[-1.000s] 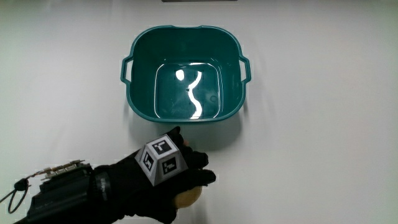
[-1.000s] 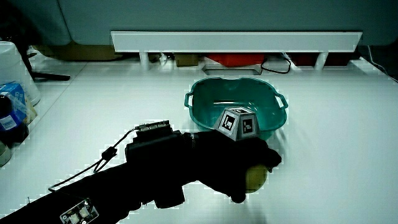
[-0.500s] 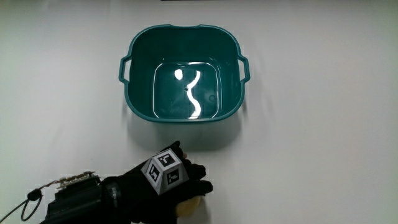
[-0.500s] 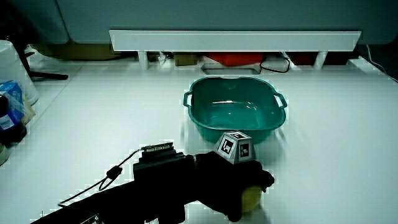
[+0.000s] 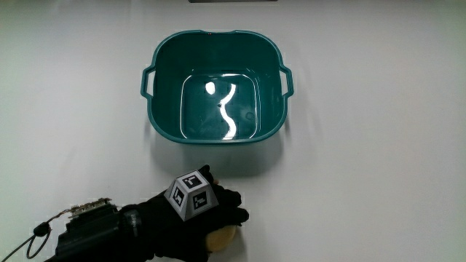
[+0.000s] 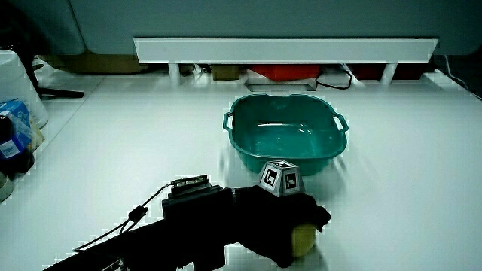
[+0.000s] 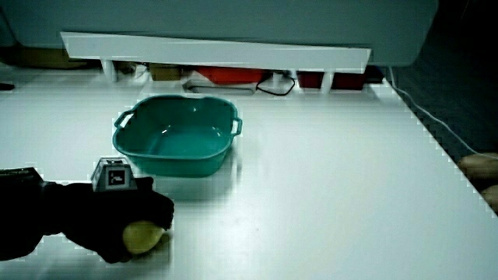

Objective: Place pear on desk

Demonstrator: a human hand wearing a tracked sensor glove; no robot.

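Items as I see them: forearm, black sleeve, lying over the counter (image 5: 378, 182) at its near edge; hand (image 5: 196, 218), grip clenched around the pear (image 5: 222, 237); pear, yellow, low at the counter surface in both side views (image 6: 303, 239) (image 7: 142, 237), contact with the counter I cannot confirm; basin (image 5: 216, 44), teal, nothing inside, farther from me than the hand, well apart from the pear
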